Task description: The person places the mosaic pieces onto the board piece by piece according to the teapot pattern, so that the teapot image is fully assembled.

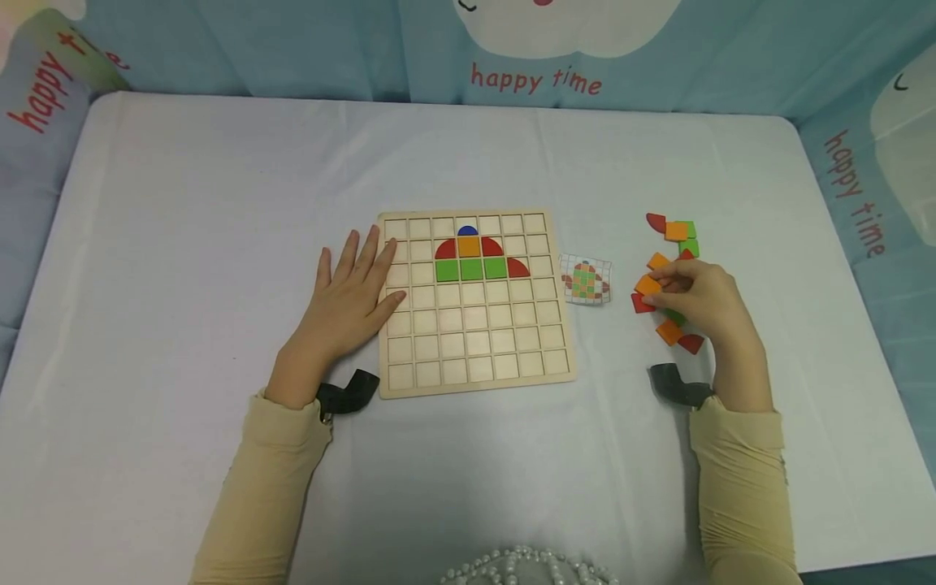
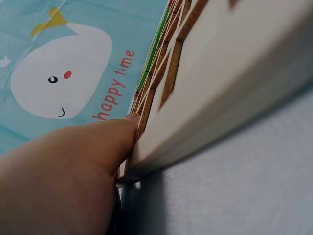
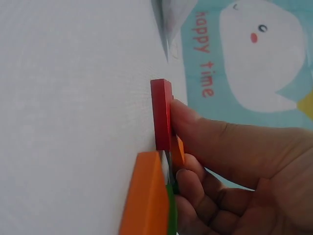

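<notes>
The right hand has its fingers curled among the loose tiles, pinching a red tile at their tips; it looks light, stiff and smooth, best taken by its edges. The left hand lies flat, fingers spread, fingertips on the wooden board, where eight pieces sit: three red, three green, one orange, one blue

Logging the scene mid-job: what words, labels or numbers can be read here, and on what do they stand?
"happy time" in red: on the blue backdrop cloth behind the table; again at its left and right sides.
Board, blocks and pattern card: no text visible.
</notes>
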Demonstrator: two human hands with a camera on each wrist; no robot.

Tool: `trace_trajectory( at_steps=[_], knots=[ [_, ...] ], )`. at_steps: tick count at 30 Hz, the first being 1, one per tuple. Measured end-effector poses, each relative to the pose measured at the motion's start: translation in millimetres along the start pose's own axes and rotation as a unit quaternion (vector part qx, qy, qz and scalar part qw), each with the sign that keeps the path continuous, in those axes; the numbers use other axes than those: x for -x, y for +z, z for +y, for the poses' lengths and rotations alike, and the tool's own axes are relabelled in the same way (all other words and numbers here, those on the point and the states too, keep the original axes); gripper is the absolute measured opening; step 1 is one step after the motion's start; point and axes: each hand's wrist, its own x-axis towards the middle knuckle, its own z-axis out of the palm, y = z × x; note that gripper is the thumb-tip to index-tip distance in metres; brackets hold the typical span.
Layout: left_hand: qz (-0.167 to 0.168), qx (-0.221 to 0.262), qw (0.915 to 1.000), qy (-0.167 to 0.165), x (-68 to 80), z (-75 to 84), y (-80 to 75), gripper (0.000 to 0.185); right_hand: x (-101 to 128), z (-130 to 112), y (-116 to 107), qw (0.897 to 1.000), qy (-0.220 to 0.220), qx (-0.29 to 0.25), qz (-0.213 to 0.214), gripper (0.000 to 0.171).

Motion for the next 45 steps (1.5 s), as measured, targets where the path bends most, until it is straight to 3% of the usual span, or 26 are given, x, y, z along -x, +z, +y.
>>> trace_trajectory(
  at_steps=[19, 27, 35, 45],
  knots=[
    [-0.006, -0.003, 1.0, -0.002, 1.8, -0.4, -2.2, 0.068, 2.0, -2.4, -0.2, 0.999, -0.029, 0.022, 0.005, 0.028],
    [-0.006, 0.0, 1.0, 0.0, 2.5, 0.2, -3.9, 0.068, 6.9, -4.8, -2.7, 0.998, -0.048, -0.019, 0.038, 0.026],
    [-0.008, 0.0, 0.9999, -0.007, 2.9, -0.9, -3.1, 0.068, 6.5, -25.7, 1.3, 0.992, -0.094, -0.053, 0.069, 0.021],
    [-0.005, -0.002, 1.0, -0.004, 2.7, -1.1, -3.3, 0.069, 3.5, -54.1, 13.1, 0.99, -0.113, -0.07, 0.044, 0.018]
  ],
)
